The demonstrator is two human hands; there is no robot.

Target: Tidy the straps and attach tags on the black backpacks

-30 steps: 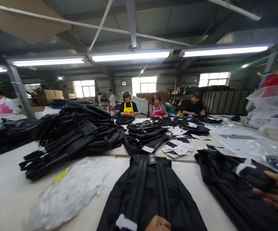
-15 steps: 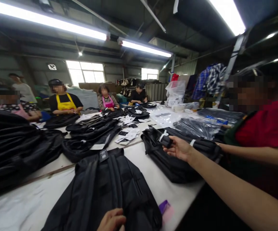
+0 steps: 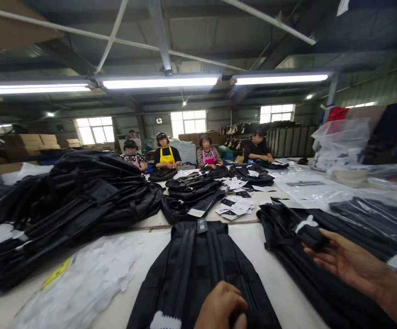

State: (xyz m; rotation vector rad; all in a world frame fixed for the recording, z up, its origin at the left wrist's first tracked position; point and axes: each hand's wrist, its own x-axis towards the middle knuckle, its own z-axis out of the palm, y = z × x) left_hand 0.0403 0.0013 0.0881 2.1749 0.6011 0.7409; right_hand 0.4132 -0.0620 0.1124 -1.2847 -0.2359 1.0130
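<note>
Two hands busy: left grip [image 3: 221, 305] closed on flat backpack [image 3: 201, 269]; right grip [image 3: 342, 260] half-open around strap [image 3: 310, 234]. Best to pull gently, keeping straps untwisted.

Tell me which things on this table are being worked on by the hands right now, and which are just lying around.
In hand:
- left hand on the flat black backpack
- right hand at the strap roll of the black bag on the right

Lying about:
- big heap of black bags
- loose paper tags
- white plastic sheets
- clear packaging
</note>
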